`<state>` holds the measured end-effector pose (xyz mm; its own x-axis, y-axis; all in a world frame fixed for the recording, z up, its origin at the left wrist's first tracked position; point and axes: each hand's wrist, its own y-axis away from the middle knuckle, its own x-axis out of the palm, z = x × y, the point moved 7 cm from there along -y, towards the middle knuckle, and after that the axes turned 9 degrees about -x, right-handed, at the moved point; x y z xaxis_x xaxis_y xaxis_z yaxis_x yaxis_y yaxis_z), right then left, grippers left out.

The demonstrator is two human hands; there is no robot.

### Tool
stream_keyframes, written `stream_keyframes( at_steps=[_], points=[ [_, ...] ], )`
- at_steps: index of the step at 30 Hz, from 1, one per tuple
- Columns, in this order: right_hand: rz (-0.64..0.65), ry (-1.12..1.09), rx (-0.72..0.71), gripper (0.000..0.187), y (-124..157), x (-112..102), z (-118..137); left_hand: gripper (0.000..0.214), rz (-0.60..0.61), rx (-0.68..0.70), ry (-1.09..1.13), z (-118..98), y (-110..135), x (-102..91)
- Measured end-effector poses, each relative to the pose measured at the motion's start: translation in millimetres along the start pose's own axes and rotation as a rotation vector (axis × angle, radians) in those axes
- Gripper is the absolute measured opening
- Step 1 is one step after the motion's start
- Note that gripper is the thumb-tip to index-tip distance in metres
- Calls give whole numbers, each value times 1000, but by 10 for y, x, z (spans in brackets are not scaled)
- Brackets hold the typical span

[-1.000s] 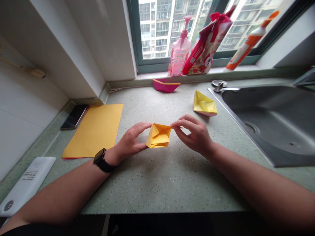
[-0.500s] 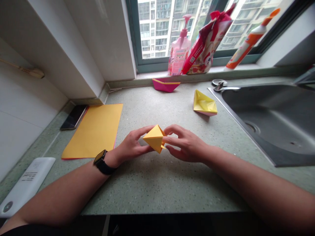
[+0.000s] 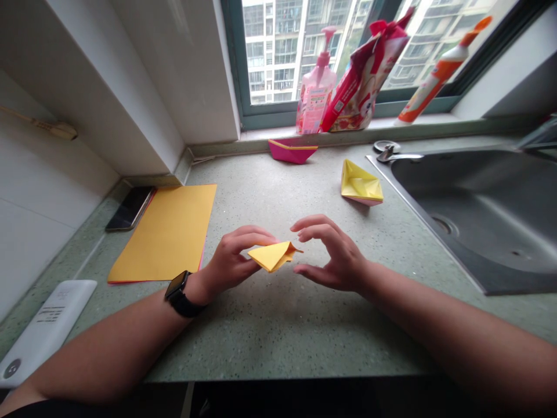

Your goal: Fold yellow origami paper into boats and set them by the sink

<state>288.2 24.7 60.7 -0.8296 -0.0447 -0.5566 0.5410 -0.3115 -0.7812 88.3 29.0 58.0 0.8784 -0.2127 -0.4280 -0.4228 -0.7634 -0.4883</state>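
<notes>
My left hand (image 3: pixel 230 258), with a black watch on its wrist, pinches a folded orange-yellow paper piece (image 3: pixel 272 255) just above the speckled green counter (image 3: pixel 278 337). The paper is flattened into a pointed wedge. My right hand (image 3: pixel 333 255) hovers just right of it, fingers curved and apart, with nothing in them; its fingertips sit close to the paper's right tip.
A stack of orange paper sheets (image 3: pixel 167 229) and a phone (image 3: pixel 129 208) lie at the left, a white device (image 3: pixel 43 328) at the near left. A yellow paper boat (image 3: pixel 361 184) and a pink one (image 3: pixel 291 151) rest further back. Steel sink (image 3: pixel 478 203) at right; bottles (image 3: pixel 315 96) and a red bag on the sill.
The paper went from an open square shape to a flattened wedge. My right hand let go of it and opened; my left hand keeps hold.
</notes>
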Motion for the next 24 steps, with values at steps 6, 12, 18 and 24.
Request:
stream_keyframes(
  at_steps=[6, 12, 18, 24],
  points=[
    [64, 146, -23, 39, -15, 96, -28, 22, -33, 81, -63, -53, 29, -7],
    [64, 246, -42, 15, -28, 58, -25, 26, -2, 31, -98, -5, 7, 32],
    [77, 285, -47, 7, -45, 40, -7, 13, -15, 4, -103, -19, -2, 1],
    [84, 256, -48, 10, -22, 53, -35, 18, -36, -51, -78, 22, -4, -20]
  ],
)
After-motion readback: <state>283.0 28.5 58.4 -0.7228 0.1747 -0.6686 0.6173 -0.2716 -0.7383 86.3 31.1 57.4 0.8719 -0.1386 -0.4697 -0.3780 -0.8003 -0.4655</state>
